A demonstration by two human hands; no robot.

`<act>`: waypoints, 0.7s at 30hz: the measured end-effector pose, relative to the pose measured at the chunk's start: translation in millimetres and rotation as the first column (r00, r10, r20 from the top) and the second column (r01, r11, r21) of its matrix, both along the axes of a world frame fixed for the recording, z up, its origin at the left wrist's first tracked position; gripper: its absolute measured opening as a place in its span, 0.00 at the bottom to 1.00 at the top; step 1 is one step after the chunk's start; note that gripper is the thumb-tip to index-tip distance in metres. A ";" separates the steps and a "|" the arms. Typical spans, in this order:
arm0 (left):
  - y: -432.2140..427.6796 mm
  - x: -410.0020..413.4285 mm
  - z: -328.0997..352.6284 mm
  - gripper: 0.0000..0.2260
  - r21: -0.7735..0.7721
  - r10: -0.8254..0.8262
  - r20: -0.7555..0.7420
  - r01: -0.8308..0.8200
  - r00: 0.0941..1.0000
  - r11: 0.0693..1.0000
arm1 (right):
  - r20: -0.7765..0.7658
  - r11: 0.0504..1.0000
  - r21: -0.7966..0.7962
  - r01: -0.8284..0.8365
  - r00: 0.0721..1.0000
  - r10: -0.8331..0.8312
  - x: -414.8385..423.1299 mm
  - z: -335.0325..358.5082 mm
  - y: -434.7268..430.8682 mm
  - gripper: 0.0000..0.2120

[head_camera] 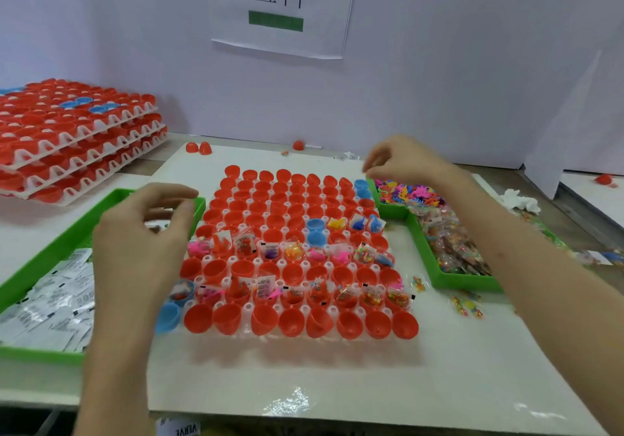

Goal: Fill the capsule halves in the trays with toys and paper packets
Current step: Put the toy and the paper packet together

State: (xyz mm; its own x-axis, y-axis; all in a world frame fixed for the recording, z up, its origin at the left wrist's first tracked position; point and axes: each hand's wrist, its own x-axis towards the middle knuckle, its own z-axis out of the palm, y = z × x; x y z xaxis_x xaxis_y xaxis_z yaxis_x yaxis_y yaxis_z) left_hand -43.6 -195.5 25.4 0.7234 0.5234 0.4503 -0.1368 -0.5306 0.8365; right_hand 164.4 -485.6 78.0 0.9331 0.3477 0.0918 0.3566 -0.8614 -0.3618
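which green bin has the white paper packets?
The big green bin at the left, partly under the left hand. The right-side ones hold coloured toys and clear multicoloured packets instead.

My left hand hovers left of the capsule tray. My right hand hangs by its far-right corner.

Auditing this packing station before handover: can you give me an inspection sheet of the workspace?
Surface: white board.
Job's things: capsule tray, two rows and a few more filled, most halves empty; paper packets in left green tray; toys in right bin.
Clutter: loose red halves, stray sachets, crumpled tissue.
Grips: left hand over packets, right hand over toys; contents of either grip unclear.
Cables: nothing seen.
Surroundings: stacked trays, wall sign.
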 end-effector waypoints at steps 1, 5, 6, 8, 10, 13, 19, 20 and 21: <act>13.8 7.8 0.2 0.09 0.125 0.059 -0.116 -0.044 0.992 0.991 | 0.061 0.993 -0.040 0.111 0.992 -0.109 8.3 -2.8 -14.5 0.04; 53.9 33.1 -6.7 0.15 0.257 0.118 -0.607 0.054 0.786 0.965 | 0.114 0.859 -0.269 0.436 0.900 -0.421 19.3 -37.5 -69.3 0.11; 56.3 34.9 -11.1 0.16 0.261 0.127 -0.638 0.058 0.759 0.964 | 0.124 0.832 -0.296 0.470 0.882 -0.454 16.9 -45.8 -77.2 0.12; 57.1 37.8 -18.8 0.13 0.290 0.170 -0.626 0.024 0.761 0.957 | 0.168 0.825 -0.235 0.515 0.857 -0.487 16.5 -54.6 -85.5 0.11; 56.4 39.1 -21.2 0.10 0.307 0.189 -0.611 0.011 0.769 0.952 | 0.185 0.834 -0.167 0.526 0.847 -0.498 17.4 -52.6 -84.9 0.08; 56.5 38.5 -19.9 0.13 0.273 0.167 -0.609 0.008 0.775 0.962 | 0.194 0.853 -0.103 0.511 0.852 -0.487 16.7 -48.0 -81.7 0.10; 54.4 33.8 -26.2 0.07 0.258 0.232 -0.461 -0.120 0.857 0.959 | 0.236 0.905 0.091 0.416 0.874 -0.425 19.5 -41.9 -85.0 0.09; 54.9 33.3 -26.0 0.07 0.250 0.254 -0.414 -0.160 0.874 0.955 | 0.230 0.906 0.133 0.401 0.877 -0.422 18.8 -39.8 -84.3 0.09; 55.3 32.3 -25.4 0.07 0.236 0.271 -0.372 -0.192 0.888 0.953 | 0.229 0.905 0.173 0.388 0.878 -0.421 17.7 -37.8 -83.9 0.09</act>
State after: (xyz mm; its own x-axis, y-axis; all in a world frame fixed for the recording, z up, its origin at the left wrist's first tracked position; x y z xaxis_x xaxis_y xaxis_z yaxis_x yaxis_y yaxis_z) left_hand -11.4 -140.2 -0.1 0.7299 0.6327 0.2586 0.3304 -0.6578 0.6768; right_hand 182.1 -569.5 40.2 0.9284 -0.0834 0.3620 0.0800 -0.9067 -0.4141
